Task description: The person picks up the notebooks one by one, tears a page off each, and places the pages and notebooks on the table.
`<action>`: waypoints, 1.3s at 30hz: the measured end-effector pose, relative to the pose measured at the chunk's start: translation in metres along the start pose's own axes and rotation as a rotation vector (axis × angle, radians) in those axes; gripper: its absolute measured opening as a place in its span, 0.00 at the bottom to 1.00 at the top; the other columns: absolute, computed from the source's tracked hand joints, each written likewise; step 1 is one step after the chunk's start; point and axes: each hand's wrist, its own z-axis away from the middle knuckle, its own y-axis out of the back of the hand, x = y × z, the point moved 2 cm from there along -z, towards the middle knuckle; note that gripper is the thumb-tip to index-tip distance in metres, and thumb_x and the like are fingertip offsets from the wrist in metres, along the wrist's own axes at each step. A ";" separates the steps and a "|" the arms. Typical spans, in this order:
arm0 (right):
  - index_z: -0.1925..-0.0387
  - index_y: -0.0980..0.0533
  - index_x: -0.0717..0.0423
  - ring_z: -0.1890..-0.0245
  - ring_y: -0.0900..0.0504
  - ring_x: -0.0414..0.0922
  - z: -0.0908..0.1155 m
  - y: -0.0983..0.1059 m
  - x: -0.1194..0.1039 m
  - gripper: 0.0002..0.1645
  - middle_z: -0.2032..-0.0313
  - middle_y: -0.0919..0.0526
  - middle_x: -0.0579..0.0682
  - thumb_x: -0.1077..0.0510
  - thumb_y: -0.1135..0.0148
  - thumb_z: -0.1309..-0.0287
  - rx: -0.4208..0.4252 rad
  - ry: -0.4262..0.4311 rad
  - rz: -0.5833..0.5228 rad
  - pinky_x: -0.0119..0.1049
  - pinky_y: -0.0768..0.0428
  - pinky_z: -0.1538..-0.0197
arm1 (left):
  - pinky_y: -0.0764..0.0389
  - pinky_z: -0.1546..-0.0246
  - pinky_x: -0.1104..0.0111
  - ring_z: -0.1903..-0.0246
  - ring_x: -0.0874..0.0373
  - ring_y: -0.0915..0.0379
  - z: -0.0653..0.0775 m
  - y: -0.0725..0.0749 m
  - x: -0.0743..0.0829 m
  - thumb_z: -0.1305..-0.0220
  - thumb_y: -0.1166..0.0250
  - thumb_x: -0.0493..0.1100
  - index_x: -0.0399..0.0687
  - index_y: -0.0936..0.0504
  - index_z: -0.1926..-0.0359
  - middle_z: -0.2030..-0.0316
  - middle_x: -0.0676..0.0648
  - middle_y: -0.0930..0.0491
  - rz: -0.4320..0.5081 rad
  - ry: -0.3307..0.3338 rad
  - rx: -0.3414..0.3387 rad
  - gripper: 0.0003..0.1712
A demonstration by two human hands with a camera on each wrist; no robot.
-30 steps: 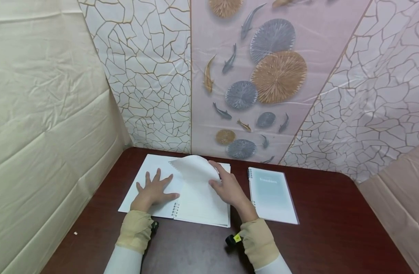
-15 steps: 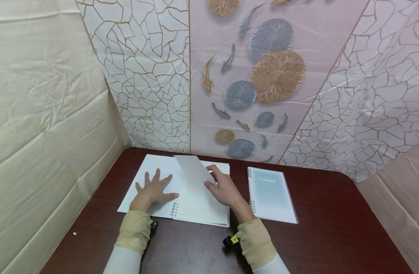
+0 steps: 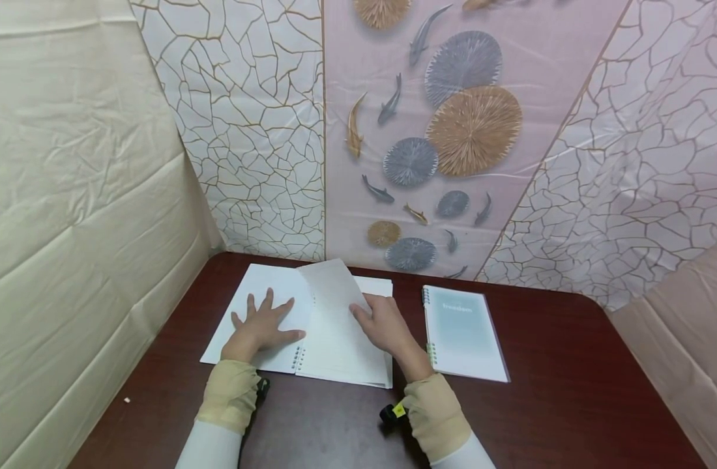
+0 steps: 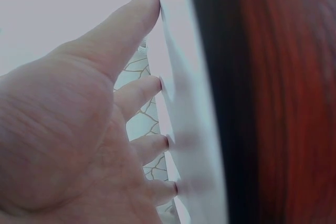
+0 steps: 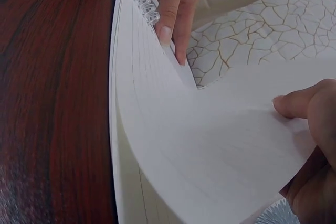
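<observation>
A ring-bound notebook (image 3: 229, 339) lies open on the dark wooden table. My left hand (image 3: 261, 329), fingers spread, rests on its left side; the left wrist view shows thumb and fingertips touching the white surface. With thumb and fingers, my right hand (image 3: 388, 322) pinches the right edge of a lined white page (image 3: 335, 286). The page's far end is lifted and bent up. In the right wrist view, the page (image 5: 210, 150) curves up from the sheets below, its holed edge away from the binding at the far part. White rings (image 5: 143, 1) show at the near end.
A second ring-bound notebook (image 3: 470, 339) with a pale blue cover lies shut to the right. A small white scrap (image 3: 127, 400) lies near the table's left edge. Patterned cloth (image 3: 264, 163) hangs behind the table, and plain beige cloth (image 3: 88, 228) at the left.
The lifted page has swung over and its far end now stands higher. My right hand has shifted slightly left, its fingers now behind the page. My left hand stays in place.
</observation>
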 end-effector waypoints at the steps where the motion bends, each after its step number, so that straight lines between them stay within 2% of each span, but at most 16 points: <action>1: 0.37 0.22 0.56 0.43 0.17 0.46 0.000 0.000 0.000 0.22 0.43 0.14 0.54 0.53 0.40 0.27 0.008 -0.004 0.006 0.48 0.14 0.47 | 0.65 0.37 0.19 0.27 0.23 0.77 0.000 0.000 0.000 0.38 0.38 0.72 0.58 0.42 0.21 0.21 0.31 0.62 0.000 0.000 0.000 0.50; 7: 0.38 0.21 0.56 0.44 0.17 0.47 0.000 0.001 -0.001 0.21 0.44 0.14 0.54 0.53 0.40 0.27 0.010 0.003 0.013 0.48 0.14 0.48 | 0.65 0.37 0.19 0.27 0.24 0.78 -0.001 -0.001 -0.001 0.37 0.38 0.72 0.59 0.42 0.21 0.20 0.31 0.62 -0.003 0.000 -0.002 0.50; 10: 0.39 0.20 0.54 0.45 0.16 0.44 0.000 0.000 -0.001 0.20 0.45 0.13 0.52 0.52 0.40 0.27 -0.005 0.015 0.023 0.46 0.13 0.49 | 0.65 0.37 0.19 0.27 0.24 0.77 -0.001 -0.001 -0.001 0.38 0.38 0.72 0.58 0.42 0.21 0.21 0.31 0.62 -0.005 0.000 -0.001 0.50; 19: 0.42 0.18 0.52 0.51 0.15 0.40 0.000 0.000 -0.001 0.18 0.49 0.11 0.50 0.50 0.41 0.26 -0.028 0.082 0.031 0.42 0.12 0.54 | 0.63 0.37 0.20 0.27 0.23 0.76 -0.001 0.000 0.000 0.38 0.38 0.73 0.58 0.42 0.21 0.21 0.31 0.61 -0.019 0.000 0.007 0.51; 30: 0.38 0.20 0.53 0.46 0.16 0.43 0.001 0.000 -0.002 0.22 0.46 0.13 0.52 0.50 0.40 0.27 -0.012 0.046 0.021 0.45 0.13 0.48 | 0.63 0.37 0.19 0.27 0.23 0.76 -0.001 -0.001 -0.001 0.38 0.38 0.72 0.58 0.42 0.21 0.21 0.31 0.61 -0.018 -0.004 0.006 0.51; 39: 0.39 0.21 0.59 0.45 0.17 0.47 0.000 0.000 0.005 0.23 0.45 0.14 0.57 0.50 0.39 0.28 0.069 -0.045 -0.038 0.50 0.13 0.49 | 0.64 0.37 0.20 0.27 0.23 0.76 0.000 0.000 0.000 0.39 0.37 0.72 0.57 0.41 0.21 0.21 0.31 0.62 -0.005 0.002 0.013 0.51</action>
